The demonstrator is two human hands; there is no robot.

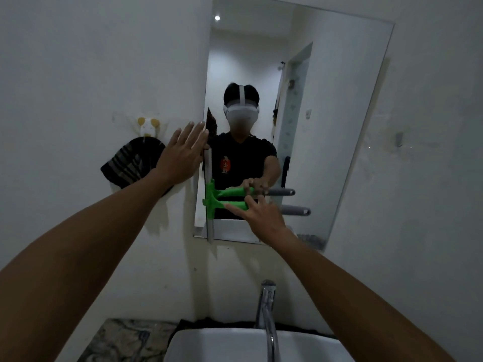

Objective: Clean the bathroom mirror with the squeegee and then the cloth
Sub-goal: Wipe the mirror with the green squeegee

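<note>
Right hand (261, 212) gripping squeegee (210, 202) at mirror (339, 126) edge; left hand (183, 152) open, flat on wall; loose fingertip hold risks streaks.

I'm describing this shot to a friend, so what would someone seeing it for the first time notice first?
The bright green squeegee stands out most, its blade pressed upright against the left edge of the mirror and its handle held by the right hand. The left hand lies flat and open on the wall at the mirror's left edge. Just left of it, a dark striped cloth hangs from a wall hook.
</note>
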